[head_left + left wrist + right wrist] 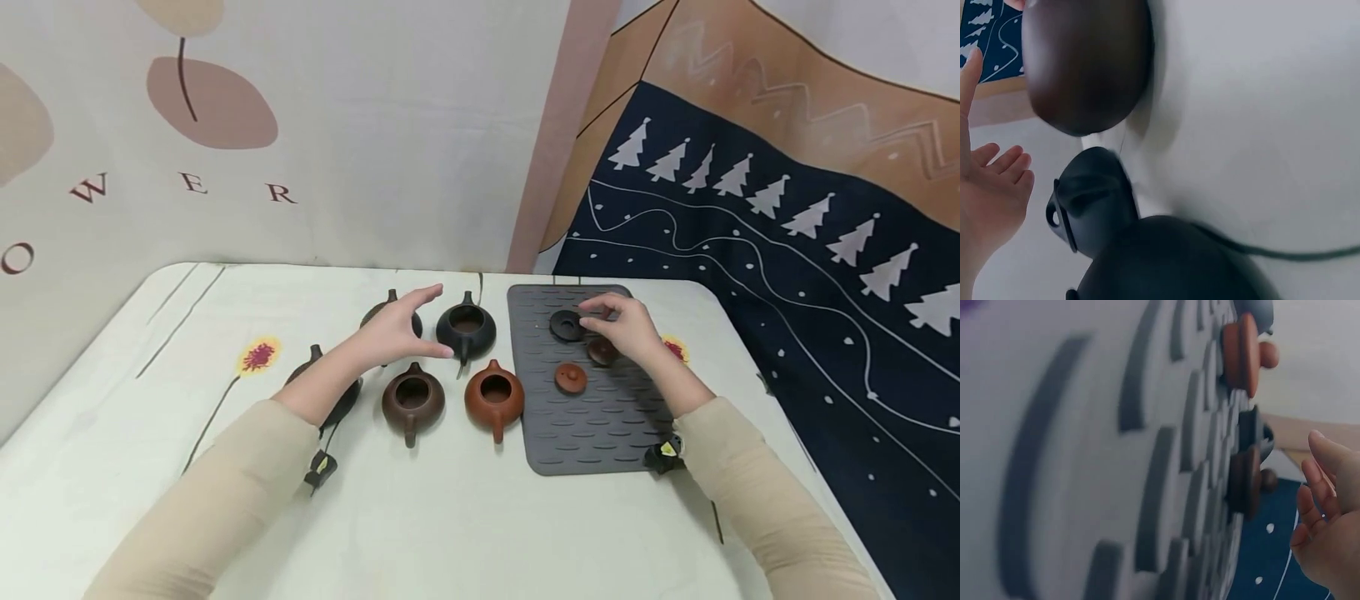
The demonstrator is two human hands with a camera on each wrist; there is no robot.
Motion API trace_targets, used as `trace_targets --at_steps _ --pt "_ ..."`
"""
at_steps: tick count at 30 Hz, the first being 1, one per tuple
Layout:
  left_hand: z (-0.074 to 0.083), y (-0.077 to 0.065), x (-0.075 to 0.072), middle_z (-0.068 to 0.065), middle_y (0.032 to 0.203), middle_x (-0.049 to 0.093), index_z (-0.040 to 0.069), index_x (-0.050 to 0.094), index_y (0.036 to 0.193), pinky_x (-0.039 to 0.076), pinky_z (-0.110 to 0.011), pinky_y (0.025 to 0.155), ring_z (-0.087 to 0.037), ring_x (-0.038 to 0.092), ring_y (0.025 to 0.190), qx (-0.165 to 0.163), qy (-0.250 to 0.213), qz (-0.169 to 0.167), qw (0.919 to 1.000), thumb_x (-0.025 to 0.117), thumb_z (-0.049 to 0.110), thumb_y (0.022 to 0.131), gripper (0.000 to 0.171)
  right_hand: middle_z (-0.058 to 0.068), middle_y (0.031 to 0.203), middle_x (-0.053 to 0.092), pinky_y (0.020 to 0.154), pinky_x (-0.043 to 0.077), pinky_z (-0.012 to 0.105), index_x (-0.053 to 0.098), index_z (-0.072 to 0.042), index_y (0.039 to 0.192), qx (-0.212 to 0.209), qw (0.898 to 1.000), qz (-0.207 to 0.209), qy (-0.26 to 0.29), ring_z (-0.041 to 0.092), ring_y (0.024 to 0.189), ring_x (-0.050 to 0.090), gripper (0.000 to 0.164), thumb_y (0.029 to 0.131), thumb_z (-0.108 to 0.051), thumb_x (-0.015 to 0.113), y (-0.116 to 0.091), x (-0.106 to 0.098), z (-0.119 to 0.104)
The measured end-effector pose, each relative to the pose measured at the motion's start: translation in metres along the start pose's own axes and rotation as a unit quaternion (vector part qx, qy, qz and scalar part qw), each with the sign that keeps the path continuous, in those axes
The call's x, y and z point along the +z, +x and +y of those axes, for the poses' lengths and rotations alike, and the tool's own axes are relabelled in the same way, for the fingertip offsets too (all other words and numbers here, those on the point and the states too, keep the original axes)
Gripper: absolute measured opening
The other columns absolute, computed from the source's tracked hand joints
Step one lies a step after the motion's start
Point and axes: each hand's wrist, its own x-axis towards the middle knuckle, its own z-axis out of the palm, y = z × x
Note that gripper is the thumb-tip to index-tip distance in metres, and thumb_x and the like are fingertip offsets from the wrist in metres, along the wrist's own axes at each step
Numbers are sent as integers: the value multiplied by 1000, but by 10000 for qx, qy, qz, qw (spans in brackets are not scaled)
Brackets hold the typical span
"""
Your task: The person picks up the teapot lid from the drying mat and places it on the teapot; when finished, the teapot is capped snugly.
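My left hand (pixel 393 332) reaches over the teapots, thumb spread from straight fingers and nothing in its grasp. Its thumb tip is close to a black teapot (pixel 474 333), which has no lid on. Another black teapot (pixel 369 317) is partly hidden behind this hand, and a third black teapot (pixel 343 407) sits under the forearm. Nearer me are a lidless brown teapot (pixel 429 404) and a lidless orange-brown clay teapot (pixel 510 400). Loosely bent, my right hand (pixel 626 327) hovers beside a black lid (pixel 558 327) and over a brown lid (pixel 600 353); an orange lid (pixel 570 379) lies closer to me.
A grey ridged mat (pixel 585 442) lies right of the teapots and carries the lids. The table (pixel 420 517) has a white cloth printed with flowers. Behind stands a pale patterned curtain (pixel 405 167), and a dark blue cloth with white trees (pixel 750 250) hangs at the right.
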Motion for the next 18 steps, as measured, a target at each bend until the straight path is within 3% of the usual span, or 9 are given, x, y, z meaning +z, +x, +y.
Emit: trace_targets --at_steps 5,18 --pt "-1 6 7 -8 154 27 9 23 152 27 -46 109 -27 25 140 -61 -21 -136 9999 83 38 74 103 11 113 63 64 42 35 69 -4 111 173 9998 -111 -29 23 90 50 25 88 -13 71 6 0 9" --pt "-5 19 16 -15 154 27 2 21 151 25 -47 110 -31 25 139 -149 102 -317 9993 83 34 74 104 13 113 63 73 44 39 68 -3 114 120 9976 -639 -241 26 89 53 29 88 -16 71 19 6 16"
